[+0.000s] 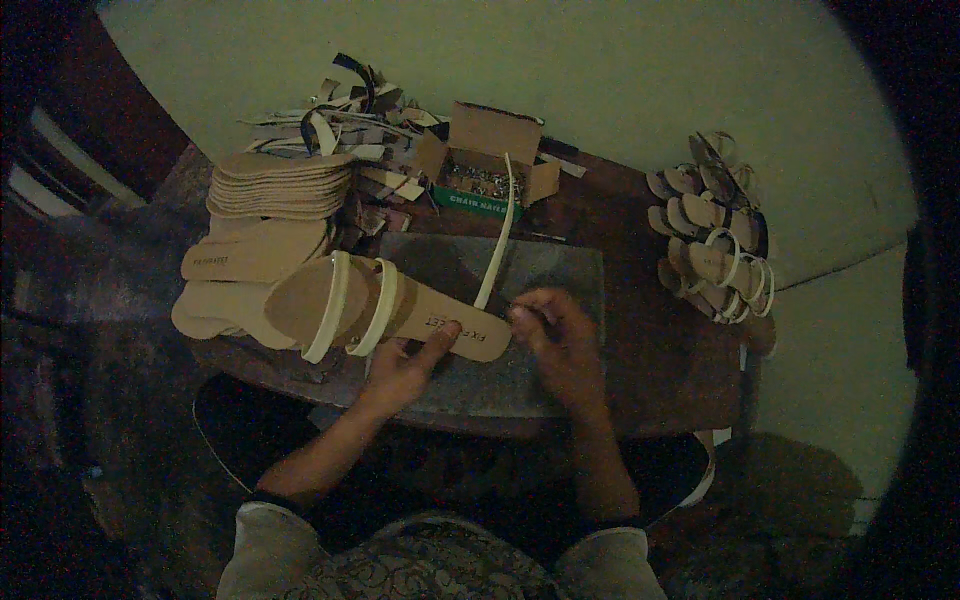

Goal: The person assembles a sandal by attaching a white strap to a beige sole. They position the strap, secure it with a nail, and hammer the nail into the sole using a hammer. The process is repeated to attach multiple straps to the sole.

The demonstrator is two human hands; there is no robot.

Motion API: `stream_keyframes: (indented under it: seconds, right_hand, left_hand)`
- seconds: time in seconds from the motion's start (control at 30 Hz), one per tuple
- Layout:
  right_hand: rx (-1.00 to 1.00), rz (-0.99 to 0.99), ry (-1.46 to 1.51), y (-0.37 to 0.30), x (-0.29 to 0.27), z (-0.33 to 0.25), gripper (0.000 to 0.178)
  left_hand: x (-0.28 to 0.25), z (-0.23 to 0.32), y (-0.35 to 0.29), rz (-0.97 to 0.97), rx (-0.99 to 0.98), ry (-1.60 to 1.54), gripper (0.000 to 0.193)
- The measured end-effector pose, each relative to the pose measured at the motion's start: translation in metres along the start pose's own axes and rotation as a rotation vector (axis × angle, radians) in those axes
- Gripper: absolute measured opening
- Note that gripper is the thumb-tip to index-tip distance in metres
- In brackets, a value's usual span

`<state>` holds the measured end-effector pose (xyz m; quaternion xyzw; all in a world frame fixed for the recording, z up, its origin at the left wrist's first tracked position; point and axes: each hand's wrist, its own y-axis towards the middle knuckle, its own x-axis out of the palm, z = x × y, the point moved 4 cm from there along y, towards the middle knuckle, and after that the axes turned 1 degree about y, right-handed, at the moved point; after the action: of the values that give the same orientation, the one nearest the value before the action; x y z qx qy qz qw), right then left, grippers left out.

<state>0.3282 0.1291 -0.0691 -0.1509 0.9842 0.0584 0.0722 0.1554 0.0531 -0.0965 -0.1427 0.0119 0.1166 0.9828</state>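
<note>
Sandal sole sits mid-frame on a grey slab on the bench, so it's got a firm flat base. Left hand has its grip clamped on the sole's near edge, pinning it. Right hand has fingers pinched together on a pale strap at the heel. Open cardboard box, upper middle, holds small metal bits, probably nails.

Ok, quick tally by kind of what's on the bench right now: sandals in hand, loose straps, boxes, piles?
Sandal sole with two cream straps, held by the left hand: 1
Long loose cream strap, pinched by the right hand: 1
Open cardboard box of small metal tacks: 1
Stack of bare tan insoles: 1
Heap of finished sandals: 1
Pile of strap offcuts: 1
Total: 6
</note>
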Motion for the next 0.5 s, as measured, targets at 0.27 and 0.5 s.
stream_keyframes:
  seconds: [0.27,0.5]
  right_hand:
    - [-0.035,-0.113,-0.201,-0.004,0.010,-0.014,0.011]
    - [-0.229,-0.136,-0.255,-0.002,0.013,-0.014,0.014]
  left_hand:
    - [0.001,0.009,-0.004,-0.041,-0.066,0.055,0.036]
    - [0.000,0.006,-0.004,-0.060,-0.095,0.039,0.045]
